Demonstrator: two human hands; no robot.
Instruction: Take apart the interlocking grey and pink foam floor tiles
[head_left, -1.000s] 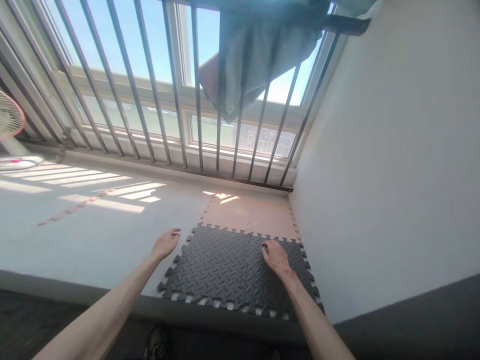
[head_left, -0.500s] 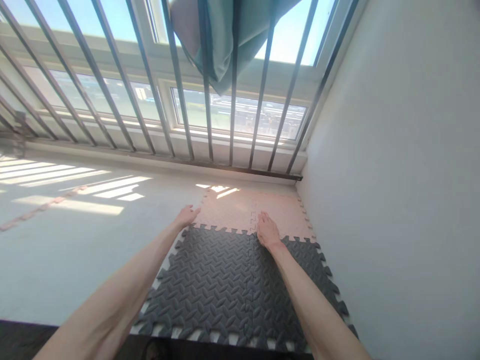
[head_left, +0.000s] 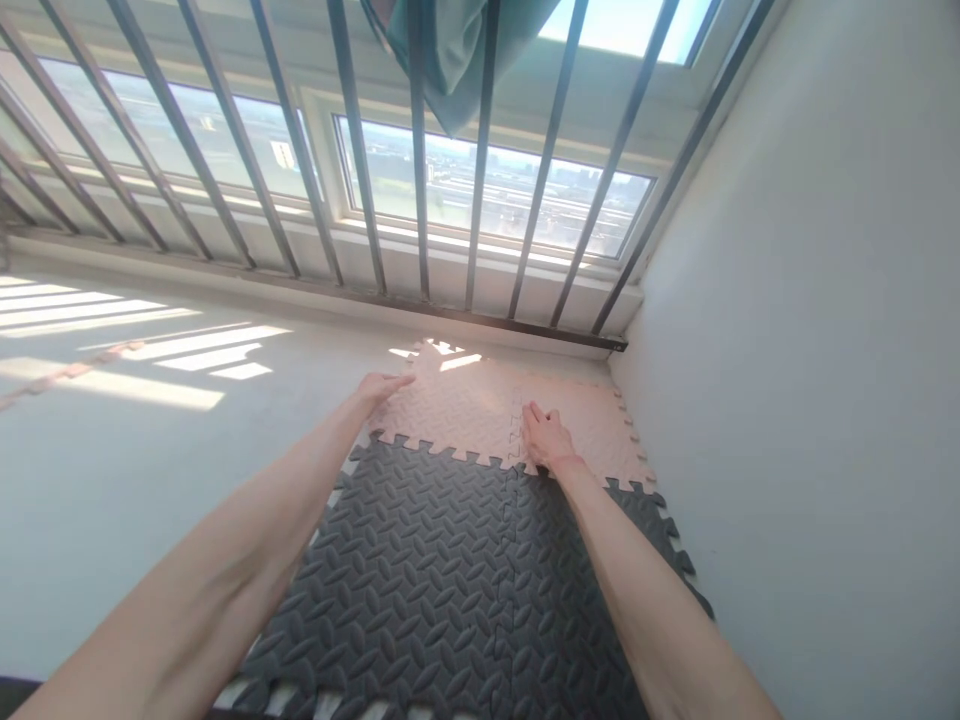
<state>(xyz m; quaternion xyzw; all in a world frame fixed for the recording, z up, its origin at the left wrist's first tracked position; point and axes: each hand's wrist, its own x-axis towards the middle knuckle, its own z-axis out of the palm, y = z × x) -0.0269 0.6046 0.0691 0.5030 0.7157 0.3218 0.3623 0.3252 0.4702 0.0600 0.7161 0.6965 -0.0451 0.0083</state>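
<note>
Two pale pink foam floor tiles, a left one [head_left: 465, 405] and a right one [head_left: 592, 415], lie side by side near the railing, joined along a jigsaw seam. Dark grey textured foam tiles [head_left: 420, 560] adjoin them on the near side. My left hand [head_left: 384, 388] grips the left pink tile by its outer left edge, which looks slightly raised. On the right, my right hand [head_left: 547, 438] rests beside the pink seam, close to the grey border, its fingers down on the surface and nothing held. The undersides of both hands are hidden.
A metal railing [head_left: 420, 200] runs along the window, with a grey-green cloth [head_left: 457, 70] hanging behind the bars. A white wall [head_left: 810, 350] rises on the right. Sunlit stripes and a pink edge strip [head_left: 75, 370] lie on the pale floor [head_left: 150, 480] at left.
My left hand has moved from beside the left pink tile onto its edge, and that side looks slightly lifted. My right hand remains by the seam, fingers more bent. The view has shifted.
</note>
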